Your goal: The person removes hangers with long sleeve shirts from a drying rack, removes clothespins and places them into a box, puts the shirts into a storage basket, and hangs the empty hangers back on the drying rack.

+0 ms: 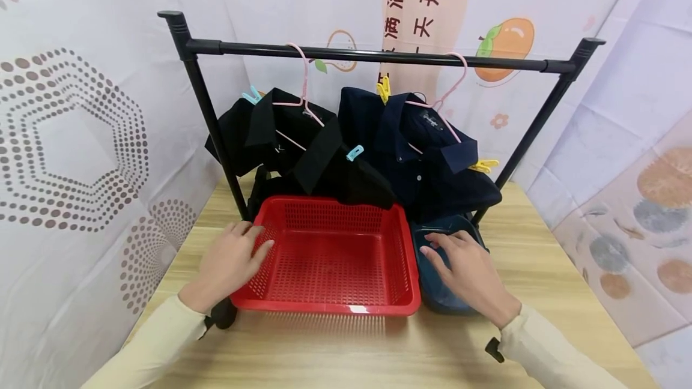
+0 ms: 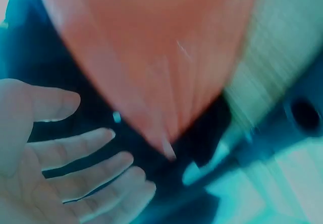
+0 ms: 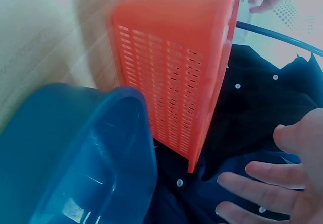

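Observation:
A red plastic basket [image 1: 324, 307] with perforated walls stands in the middle of the table, nothing inside it. My left hand [image 1: 229, 264] hovers by its left rim, fingers relaxed and holding nothing. To the basket's right sits a dark blue plastic basin [image 1: 435, 284]. Over the basin is my right hand [image 1: 471, 270], its fingers spread loosely; it too grips nothing, as the right wrist view confirms. Behind the containers hang a black shirt [image 1: 351, 176] and a navy shirt [image 1: 373, 119], each on a pink hanger, their lower parts hidden by the basket and basin.
A black metal rack [image 1: 373, 57] spans the table, its posts close to both hands. Blue clothespins [image 1: 354, 152] clip the black shirt, yellow clothespins [image 1: 384, 90] the navy one. Patterned curtains [image 1: 65, 137] enclose the wooden table [image 1: 335, 359].

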Demonstrator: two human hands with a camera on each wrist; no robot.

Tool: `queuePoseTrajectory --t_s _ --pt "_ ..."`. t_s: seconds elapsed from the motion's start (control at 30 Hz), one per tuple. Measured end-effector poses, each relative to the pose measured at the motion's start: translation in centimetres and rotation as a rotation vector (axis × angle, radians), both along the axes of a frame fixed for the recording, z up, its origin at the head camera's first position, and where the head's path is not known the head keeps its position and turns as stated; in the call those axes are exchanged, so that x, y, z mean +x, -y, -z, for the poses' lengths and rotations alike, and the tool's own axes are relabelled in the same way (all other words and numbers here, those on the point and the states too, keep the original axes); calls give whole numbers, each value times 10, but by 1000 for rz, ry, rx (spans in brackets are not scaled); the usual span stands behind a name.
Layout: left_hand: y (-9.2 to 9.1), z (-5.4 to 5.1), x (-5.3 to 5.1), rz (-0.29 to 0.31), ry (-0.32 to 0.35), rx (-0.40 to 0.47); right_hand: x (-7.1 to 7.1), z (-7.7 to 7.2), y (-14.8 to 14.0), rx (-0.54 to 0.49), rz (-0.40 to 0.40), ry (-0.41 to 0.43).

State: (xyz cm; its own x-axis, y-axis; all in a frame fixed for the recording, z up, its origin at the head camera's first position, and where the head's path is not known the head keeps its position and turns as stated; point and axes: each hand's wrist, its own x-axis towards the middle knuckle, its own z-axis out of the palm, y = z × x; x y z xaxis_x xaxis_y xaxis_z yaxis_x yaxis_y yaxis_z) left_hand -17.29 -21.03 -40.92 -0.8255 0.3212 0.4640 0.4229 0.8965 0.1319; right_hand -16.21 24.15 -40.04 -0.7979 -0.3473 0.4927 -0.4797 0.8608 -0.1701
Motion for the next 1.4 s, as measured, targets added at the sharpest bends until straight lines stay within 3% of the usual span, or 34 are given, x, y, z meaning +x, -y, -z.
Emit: queuePoseTrajectory --t_s 0.1,0.3,0.4,0.53,0.67,0.73,0.87,0.97,1.07,1.23,1.4 --pt "22 -5 -1 -15 50 49 -3 -4 1 -35 -16 -31" --pt "57 -13 6 -63 249 102 -7 -14 1 -52 -50 -47" --pt "61 -9 9 -65 300 87 -8 -19 1 -46 -56 -23" --pt "59 2 11 -43 316 78 -9 -25 3 -29 -51 51" --pt "60 9 13 -11 372 114 -10 -28 7 -9 -59 104" --pt "62 11 13 18 450 170 -11 -28 9 -1 -64 112" --pt "64 13 11 92 666 334 -13 -24 8 -5 -67 100" --pt "67 15 9 127 770 413 -15 -24 8 -19 -72 86" --pt "69 17 10 144 805 441 -16 -24 9 -31 -85 78" --pt "71 22 14 157 792 478 -20 -26 12 -51 -119 59" --pt "66 28 14 130 832 561 -24 -29 16 -77 -149 8"
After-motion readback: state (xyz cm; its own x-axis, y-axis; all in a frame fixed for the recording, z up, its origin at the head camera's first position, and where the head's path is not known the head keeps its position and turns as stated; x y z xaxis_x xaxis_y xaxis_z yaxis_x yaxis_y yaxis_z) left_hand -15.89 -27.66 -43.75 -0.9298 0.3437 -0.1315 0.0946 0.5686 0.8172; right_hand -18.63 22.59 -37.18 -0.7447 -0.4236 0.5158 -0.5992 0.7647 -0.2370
